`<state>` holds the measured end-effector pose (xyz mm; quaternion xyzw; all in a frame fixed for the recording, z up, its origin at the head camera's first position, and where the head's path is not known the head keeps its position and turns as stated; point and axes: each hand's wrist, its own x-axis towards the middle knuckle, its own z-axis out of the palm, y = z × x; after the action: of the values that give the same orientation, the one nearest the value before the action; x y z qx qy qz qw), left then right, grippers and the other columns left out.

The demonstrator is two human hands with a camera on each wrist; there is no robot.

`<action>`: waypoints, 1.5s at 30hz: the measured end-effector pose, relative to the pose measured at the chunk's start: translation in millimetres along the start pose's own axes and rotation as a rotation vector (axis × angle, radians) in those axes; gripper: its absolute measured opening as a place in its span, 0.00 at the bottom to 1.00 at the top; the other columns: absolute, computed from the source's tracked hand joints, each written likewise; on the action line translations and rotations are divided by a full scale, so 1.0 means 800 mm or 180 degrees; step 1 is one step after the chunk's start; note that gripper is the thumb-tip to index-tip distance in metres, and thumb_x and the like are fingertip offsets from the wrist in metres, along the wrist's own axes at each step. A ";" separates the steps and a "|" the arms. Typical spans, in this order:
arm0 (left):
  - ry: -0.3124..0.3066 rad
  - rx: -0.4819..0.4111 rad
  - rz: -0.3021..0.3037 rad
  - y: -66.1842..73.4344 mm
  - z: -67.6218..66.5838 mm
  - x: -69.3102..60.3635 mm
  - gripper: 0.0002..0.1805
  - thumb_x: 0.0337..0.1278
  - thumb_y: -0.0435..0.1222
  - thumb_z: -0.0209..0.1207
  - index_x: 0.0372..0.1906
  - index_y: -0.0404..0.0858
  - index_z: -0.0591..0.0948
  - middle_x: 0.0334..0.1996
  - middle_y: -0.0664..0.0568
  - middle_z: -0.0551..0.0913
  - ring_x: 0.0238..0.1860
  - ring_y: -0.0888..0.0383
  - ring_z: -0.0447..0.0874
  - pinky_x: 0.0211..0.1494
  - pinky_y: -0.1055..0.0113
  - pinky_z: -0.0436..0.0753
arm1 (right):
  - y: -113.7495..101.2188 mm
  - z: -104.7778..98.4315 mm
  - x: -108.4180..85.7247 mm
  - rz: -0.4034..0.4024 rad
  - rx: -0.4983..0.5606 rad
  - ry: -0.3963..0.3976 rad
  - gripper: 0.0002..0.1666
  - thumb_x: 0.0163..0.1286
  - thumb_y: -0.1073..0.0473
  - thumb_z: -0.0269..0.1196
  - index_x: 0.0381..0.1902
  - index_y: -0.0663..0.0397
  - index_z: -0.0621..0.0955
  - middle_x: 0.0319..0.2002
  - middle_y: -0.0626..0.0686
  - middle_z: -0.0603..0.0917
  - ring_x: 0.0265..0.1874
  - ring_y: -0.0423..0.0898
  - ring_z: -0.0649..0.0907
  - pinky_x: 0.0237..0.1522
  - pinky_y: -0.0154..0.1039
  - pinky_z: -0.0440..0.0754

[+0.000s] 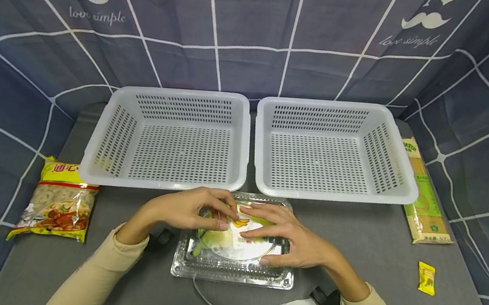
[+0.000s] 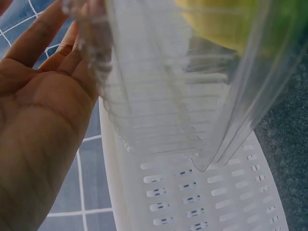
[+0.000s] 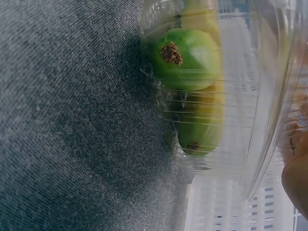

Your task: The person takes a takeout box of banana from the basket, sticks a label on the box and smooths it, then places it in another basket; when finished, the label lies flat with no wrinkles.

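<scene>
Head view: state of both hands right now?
Left hand: open, touching the clear container, no firm grip visible.
Right hand: open, spread over the same container.

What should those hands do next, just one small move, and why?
Probably have the right hand gently press the label flat on the clear lid. Its fingers and those of the left hand are already at the label, and fruit shows inside the container. I can't tell whether the label is fully stuck, so a light press seems sensible.
</scene>
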<state>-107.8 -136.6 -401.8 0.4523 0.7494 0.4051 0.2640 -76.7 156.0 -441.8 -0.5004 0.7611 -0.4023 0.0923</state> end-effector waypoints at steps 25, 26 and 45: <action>0.0073 0.0165 -0.0081 0.002 0.004 -0.004 0.19 0.70 0.42 0.56 0.58 0.37 0.81 0.53 0.51 0.77 0.44 0.63 0.79 0.48 0.67 0.81 | -0.001 0.005 0.002 0.0130 -0.0249 -0.0100 0.22 0.63 0.44 0.66 0.55 0.39 0.84 0.72 0.47 0.69 0.73 0.55 0.62 0.67 0.68 0.53; 0.0077 0.0170 -0.0083 0.002 0.004 -0.004 0.19 0.70 0.42 0.56 0.58 0.37 0.81 0.53 0.51 0.77 0.44 0.63 0.78 0.48 0.67 0.81 | -0.001 0.005 0.002 0.0134 -0.0242 -0.0106 0.22 0.63 0.44 0.66 0.55 0.39 0.84 0.72 0.47 0.69 0.73 0.55 0.62 0.67 0.68 0.53; 0.0232 0.0154 0.0060 0.001 0.010 -0.007 0.13 0.68 0.39 0.58 0.51 0.39 0.85 0.49 0.49 0.82 0.40 0.63 0.80 0.42 0.70 0.82 | 0.002 0.006 0.003 0.0033 -0.0316 -0.0041 0.20 0.64 0.46 0.65 0.55 0.37 0.84 0.72 0.52 0.69 0.71 0.55 0.64 0.66 0.65 0.56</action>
<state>-98.8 -138.4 -404.8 0.4505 0.7638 0.4056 0.2217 -76.2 152.0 -445.2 -0.5031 0.7820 -0.3603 0.0743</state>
